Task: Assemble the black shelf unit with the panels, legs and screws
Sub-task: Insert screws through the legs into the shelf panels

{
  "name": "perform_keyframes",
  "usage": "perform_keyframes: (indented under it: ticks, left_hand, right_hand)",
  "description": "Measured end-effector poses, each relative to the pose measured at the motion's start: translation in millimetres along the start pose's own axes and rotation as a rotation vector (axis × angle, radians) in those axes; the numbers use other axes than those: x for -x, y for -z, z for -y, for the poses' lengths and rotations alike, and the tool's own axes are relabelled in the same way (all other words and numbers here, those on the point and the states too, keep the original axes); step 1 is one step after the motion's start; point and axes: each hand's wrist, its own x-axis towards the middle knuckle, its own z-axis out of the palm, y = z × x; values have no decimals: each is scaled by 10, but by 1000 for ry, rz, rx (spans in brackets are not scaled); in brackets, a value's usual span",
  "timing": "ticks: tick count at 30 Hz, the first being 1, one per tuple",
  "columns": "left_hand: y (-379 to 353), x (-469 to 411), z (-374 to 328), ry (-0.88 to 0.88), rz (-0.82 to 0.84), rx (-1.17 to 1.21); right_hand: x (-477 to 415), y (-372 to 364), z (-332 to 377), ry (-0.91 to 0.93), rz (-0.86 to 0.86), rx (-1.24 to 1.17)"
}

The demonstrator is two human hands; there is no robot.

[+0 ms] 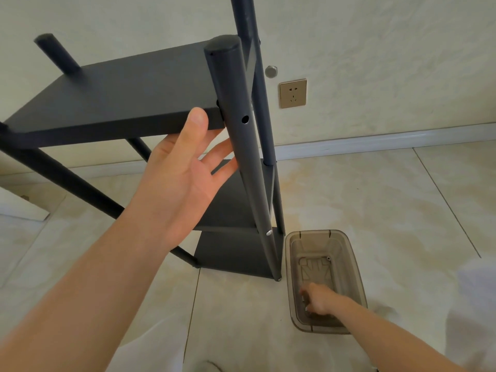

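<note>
The black shelf unit stands on the tiled floor, with a top panel [120, 92] and two lower panels [233, 205] between round legs. The near right leg [236, 103] shows an empty screw hole [244, 119] beside the top panel's corner and a silver screw [269, 232] lower down. My left hand [182, 173] has its thumb on the top panel's front edge, with straight fingers reaching under it behind that leg. My right hand [319, 299] is down inside a clear brown bin [357, 269], fingers curled onto a small silver screw [306, 308] on the bin floor.
The bin sits on the floor right of the shelf's foot, and another small screw [328, 258] lies at its far end. A wall socket [292, 93] and a white skirting board [375, 142] are behind. A pale flat board [21, 208] lies at the left.
</note>
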Motion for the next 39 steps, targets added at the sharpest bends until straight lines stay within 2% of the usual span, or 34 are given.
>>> perform_keyframes:
  ticks: [18, 27, 34, 39]
  left_hand:
    - [-4, -11, 3, -5, -6, -22]
    - [3, 8, -30, -20, 36, -2]
    - [10, 27, -116, 24, 14, 20]
    - [-67, 60, -128, 72, -71, 120]
  right_hand:
    - [-208, -113, 6, 32, -69, 437]
    - [-35, 107, 17, 43, -120, 360]
    - [535, 806, 456, 191, -148, 372]
    - [1276, 1382, 983, 431, -113, 476]
